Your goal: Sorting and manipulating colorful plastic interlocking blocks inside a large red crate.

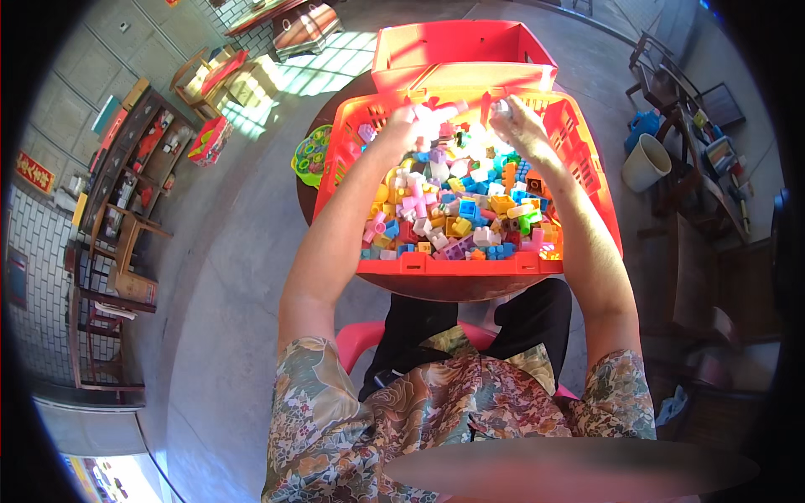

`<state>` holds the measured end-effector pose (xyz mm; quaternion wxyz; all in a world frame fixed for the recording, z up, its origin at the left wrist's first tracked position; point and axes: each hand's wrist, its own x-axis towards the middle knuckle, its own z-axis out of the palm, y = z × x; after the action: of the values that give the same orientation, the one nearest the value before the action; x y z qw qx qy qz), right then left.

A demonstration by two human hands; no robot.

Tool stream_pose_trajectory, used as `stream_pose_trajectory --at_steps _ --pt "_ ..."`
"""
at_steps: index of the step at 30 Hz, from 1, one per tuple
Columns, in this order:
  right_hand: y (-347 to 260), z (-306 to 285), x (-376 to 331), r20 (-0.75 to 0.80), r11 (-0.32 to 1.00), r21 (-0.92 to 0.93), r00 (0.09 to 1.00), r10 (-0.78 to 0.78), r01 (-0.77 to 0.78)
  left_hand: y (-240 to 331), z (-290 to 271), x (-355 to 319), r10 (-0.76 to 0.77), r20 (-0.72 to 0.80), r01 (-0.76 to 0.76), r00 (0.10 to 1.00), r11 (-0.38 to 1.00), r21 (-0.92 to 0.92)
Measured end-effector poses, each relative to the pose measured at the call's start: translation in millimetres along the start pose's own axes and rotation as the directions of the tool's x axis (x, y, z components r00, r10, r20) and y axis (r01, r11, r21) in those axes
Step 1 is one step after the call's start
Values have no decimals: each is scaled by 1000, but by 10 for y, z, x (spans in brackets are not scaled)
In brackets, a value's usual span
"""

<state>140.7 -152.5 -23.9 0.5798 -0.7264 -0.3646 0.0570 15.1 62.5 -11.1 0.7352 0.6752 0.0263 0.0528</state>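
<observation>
A red plastic basket (335,155) with slotted sides holds a heap of toy building bricks (470,205) in pink, blue, yellow, white, orange and green. Over its far left part, my left hand (404,132) is closed around pale pink building bricks (436,117); strong sunlight washes out their edges. At the far right part of the heap, my right hand (520,130) has its fingers bent around a small whitish building brick (501,108). Both forearms reach across the heap from the near side.
Behind the basket stands a second red bin (461,42). A green toy tray (313,157) sits beside the basket's left wall, on the round dark table (453,288). Wooden shelves (142,159) line the left wall. On the right are a whitish bucket (647,162) and dark furniture.
</observation>
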Motion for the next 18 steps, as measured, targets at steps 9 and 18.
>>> stream_pose_trajectory --at_steps 9,18 --pt "-256 159 -18 79 931 -301 978 -192 207 1011 -379 854 425 -291 -125 857 720 683" --pt "-321 49 -82 171 957 -249 979 -111 152 468 261 -1112 240 97 -125 966 105 987"
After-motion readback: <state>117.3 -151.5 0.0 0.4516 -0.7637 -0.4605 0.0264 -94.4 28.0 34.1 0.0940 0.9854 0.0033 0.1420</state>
